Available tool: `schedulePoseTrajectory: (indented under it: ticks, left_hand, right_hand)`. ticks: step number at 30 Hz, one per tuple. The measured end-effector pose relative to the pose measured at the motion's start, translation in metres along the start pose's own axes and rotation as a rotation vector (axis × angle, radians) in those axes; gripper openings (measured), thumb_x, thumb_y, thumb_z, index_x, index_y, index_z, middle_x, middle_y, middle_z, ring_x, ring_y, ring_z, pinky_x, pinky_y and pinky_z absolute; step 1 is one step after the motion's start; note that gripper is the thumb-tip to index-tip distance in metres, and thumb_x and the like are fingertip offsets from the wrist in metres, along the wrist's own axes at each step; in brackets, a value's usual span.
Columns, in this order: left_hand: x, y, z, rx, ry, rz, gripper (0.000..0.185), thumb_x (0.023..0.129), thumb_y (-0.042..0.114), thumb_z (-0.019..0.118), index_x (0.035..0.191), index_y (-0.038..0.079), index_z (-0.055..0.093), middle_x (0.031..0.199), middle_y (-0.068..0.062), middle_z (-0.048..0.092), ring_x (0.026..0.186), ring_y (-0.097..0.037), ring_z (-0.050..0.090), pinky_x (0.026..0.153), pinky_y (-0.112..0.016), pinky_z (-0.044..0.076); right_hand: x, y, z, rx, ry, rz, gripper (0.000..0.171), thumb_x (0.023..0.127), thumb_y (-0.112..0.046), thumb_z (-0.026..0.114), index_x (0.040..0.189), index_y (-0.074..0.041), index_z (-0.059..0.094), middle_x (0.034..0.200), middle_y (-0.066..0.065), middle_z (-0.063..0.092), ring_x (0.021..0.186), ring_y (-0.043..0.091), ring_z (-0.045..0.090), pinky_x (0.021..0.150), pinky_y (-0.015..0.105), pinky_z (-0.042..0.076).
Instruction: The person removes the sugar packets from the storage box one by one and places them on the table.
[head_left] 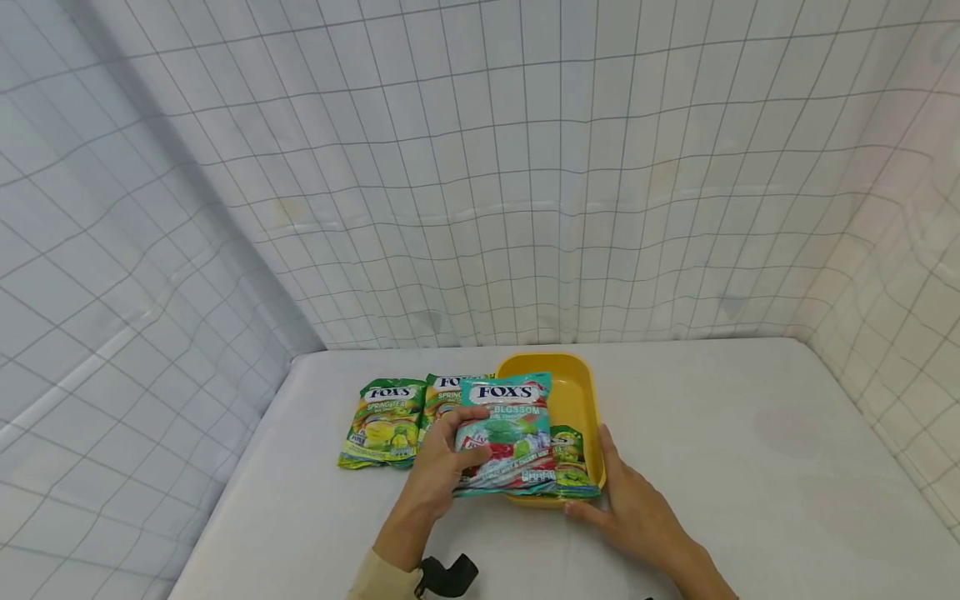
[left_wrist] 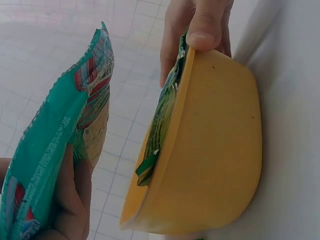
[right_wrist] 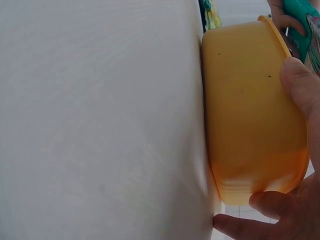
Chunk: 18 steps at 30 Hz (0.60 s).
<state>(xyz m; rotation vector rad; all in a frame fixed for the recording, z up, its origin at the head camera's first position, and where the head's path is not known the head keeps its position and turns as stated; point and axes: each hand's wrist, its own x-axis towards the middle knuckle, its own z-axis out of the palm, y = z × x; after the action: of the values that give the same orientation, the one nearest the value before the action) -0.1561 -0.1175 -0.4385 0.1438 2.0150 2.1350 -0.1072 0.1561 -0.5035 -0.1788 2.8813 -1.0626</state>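
Observation:
My left hand (head_left: 435, 462) grips a teal Fox's candy bag (head_left: 517, 437) by its left side, with the printed front facing up in the head view. The bag is held above the left part of a yellow plastic tub (head_left: 590, 392). In the left wrist view a gap shows between the teal bag (left_wrist: 45, 135) and the tub's rim. My right hand (head_left: 641, 508) grips the tub at its near right corner. The right wrist view shows its thumb (right_wrist: 300, 82) at the rim and its fingers round the side. Inside the tub lies a green Fox's bag (head_left: 572, 458), partly hidden.
Two green Fox's Spring Tea bags, one at the far left (head_left: 386, 421) and one beside it (head_left: 437, 402), lie left of the tub on the white table (head_left: 750, 467). The teal bag and left hand partly cover the second. White grid-patterned curtains (head_left: 525, 208) surround the table.

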Motion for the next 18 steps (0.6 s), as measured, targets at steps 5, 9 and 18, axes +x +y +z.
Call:
schedulePoseTrajectory:
  ticks: [5,9,18]
  left_hand:
    - [-0.005,0.001,-0.009,-0.001,0.037,-0.009,0.044,0.089,-0.012,0.067,0.131,-0.001,0.057,0.141,-0.018,0.048,0.117,-0.032,0.051,0.089,-0.028,0.053]
    - [-0.008,0.000,-0.016,-0.014,0.047,-0.028,0.044,0.089,-0.013,0.066,0.130,0.001,0.058,0.141,-0.018,0.047,0.117,-0.032,0.051,0.089,-0.029,0.054]
    - [-0.016,-0.001,-0.030,-0.029,0.096,-0.032,0.045,0.088,-0.014,0.067,0.129,-0.001,0.058,0.138,-0.018,0.051,0.113,-0.029,0.055,0.087,-0.028,0.054]
  right_hand:
    - [0.000,0.001,0.000,-0.001,0.004,-0.010,0.123,0.081,-0.069,0.073,0.165,-0.013,0.003,0.155,0.025,0.042,0.135,0.043,0.048,0.107,0.060,0.041]
    - [-0.001,0.002,0.000,-0.011,0.018,-0.031,0.122,0.082,-0.067,0.074,0.165,-0.011,0.003,0.154,0.026,0.042,0.134,0.043,0.049,0.106,0.059,0.041]
    - [-0.001,0.002,0.001,-0.011,0.024,-0.035,0.122,0.082,-0.066,0.075,0.164,-0.010,0.004,0.154,0.027,0.041,0.134,0.044,0.048,0.106,0.060,0.041]
